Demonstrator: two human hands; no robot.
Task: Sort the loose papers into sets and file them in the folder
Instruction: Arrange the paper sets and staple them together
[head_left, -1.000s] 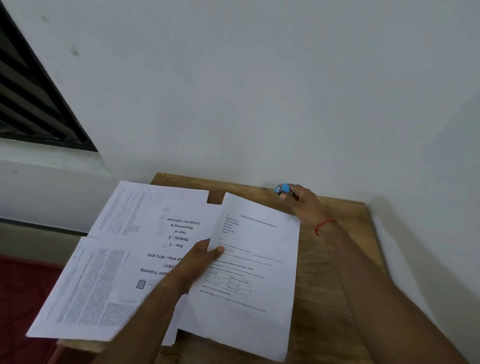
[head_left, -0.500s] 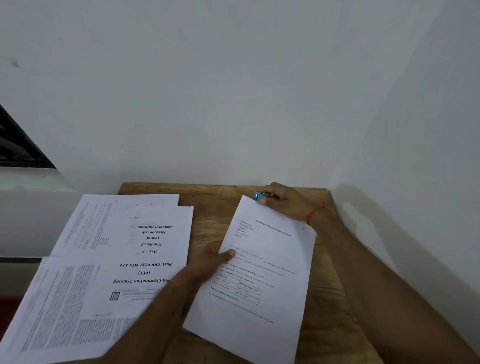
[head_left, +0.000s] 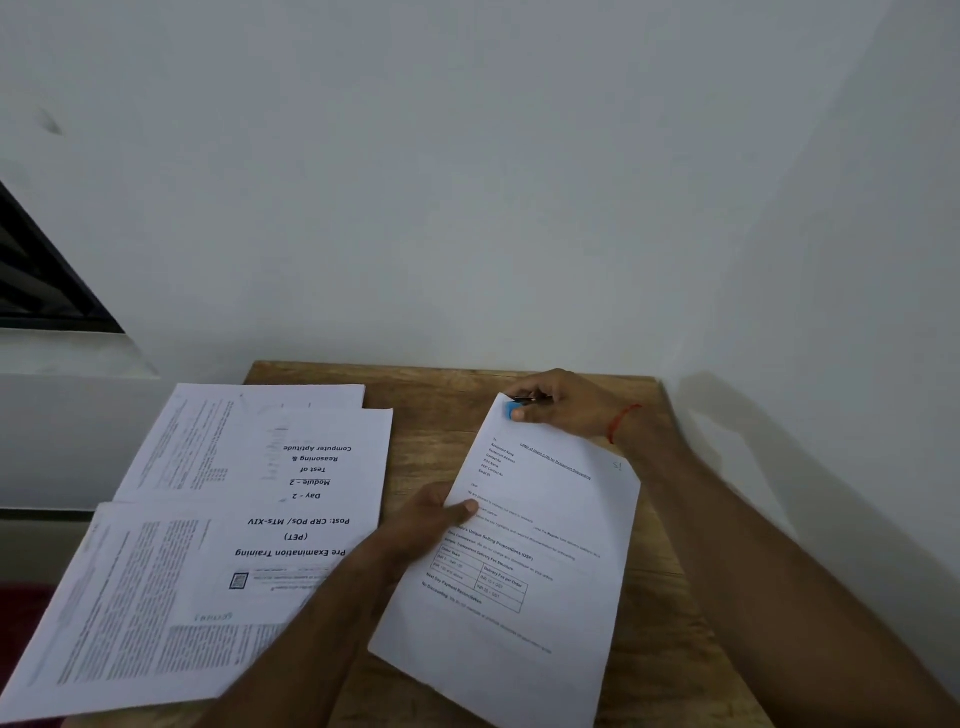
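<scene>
Right hand (head_left: 566, 410) – fingers curled tight round a small blue clip (head_left: 511, 411), thumb pressing on it. The clip sits at the thumb tip, right on the far corner of the letter sheet (head_left: 540, 530); can't tell whether it actually bites the paper. Red thread (head_left: 621, 423) on that wrist.

Left hand (head_left: 426, 525) – pinches the sheet's near-left edge, thumb flat on top, fingers hidden beneath. The sheet runs tilted between the two hands and lies on the wooden table (head_left: 436, 415).

Outboard of the left hand: the other loose papers (head_left: 291, 493), overlapping and face up, their print reading away from the person. The left forearm crosses their near corner. They overhang the table edge on that side.

Beyond the right hand, the table butts against the wall (head_left: 467, 208).
</scene>
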